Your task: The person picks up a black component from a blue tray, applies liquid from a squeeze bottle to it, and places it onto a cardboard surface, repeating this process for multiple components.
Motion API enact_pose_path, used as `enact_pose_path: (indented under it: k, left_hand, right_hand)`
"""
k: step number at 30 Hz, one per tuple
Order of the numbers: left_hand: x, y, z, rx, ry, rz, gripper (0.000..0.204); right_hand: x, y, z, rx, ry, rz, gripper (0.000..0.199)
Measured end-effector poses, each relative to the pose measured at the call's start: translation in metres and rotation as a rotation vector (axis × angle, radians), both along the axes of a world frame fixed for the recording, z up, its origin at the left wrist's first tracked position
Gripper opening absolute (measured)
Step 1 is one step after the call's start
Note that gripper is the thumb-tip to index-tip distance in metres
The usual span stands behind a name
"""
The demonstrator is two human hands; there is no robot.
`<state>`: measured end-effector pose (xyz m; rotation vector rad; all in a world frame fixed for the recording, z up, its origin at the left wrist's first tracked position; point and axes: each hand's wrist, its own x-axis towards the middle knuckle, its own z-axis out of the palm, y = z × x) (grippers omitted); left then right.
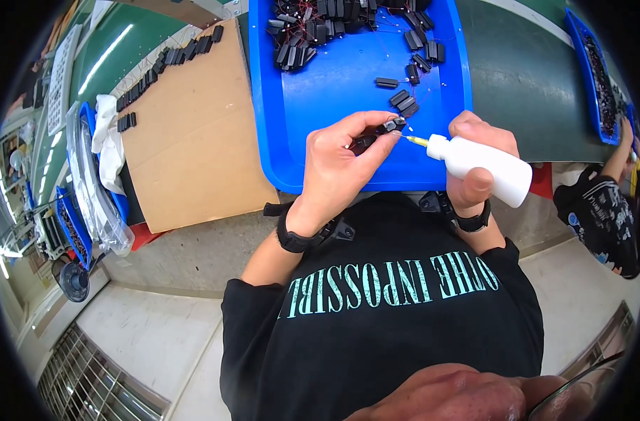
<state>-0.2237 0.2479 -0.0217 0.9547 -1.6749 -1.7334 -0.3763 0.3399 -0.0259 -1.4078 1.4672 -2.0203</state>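
Note:
My left hand (337, 158) pinches a small black block-shaped part (393, 125) between thumb and fingertips, above the near side of a blue tray (267, 133). More black material shows under its curled fingers, partly hidden by them. Wrapped in my right hand (483, 137) is a white squeeze bottle (499, 170), tilted with its yellow needle nozzle (418, 141) pointing left. The thin needle tip is at the held part; whether they touch I cannot tell. Just beyond my hands, several loose black parts (404, 102) with fine red wires lie in the tray.
A heap of wired black parts (320, 31) fills the tray's far end. Left of it, a brown cardboard sheet (193, 133) carries a row of similar parts (169, 57). Plastic bags (99, 182) lie farther left. At far right are another blue tray (583, 49) and a person (601, 217).

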Motion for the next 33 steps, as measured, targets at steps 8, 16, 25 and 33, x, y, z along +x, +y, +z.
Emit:
enact_pose_path:
  k: [8,16,25,33]
  left_hand:
    - [0.0004,-0.0002,-0.0044,-0.039,-0.014,-0.012,0.021]
    - [0.0001,-0.0002,-0.0039,-0.062,-0.010,-0.011,0.022]
    - [0.0006,-0.0010,-0.0018,-0.062,-0.026,-0.020,0.023]
    - [-0.0005,0.0001,-0.0015,-0.086,-0.015,-0.007,0.022]
  right_hand:
    - [0.0000,-0.0030,0.0015,0.037,0.098,-0.069,0.050]
    - [0.0008,-0.0034,0.0042,0.039,0.091,-0.056,0.047]
    - [0.0011,-0.0057,0.0029,0.020,0.086,-0.041,0.047]
    - [0.0010,-0.0063,0.0027,0.014,0.087,-0.053,0.048]
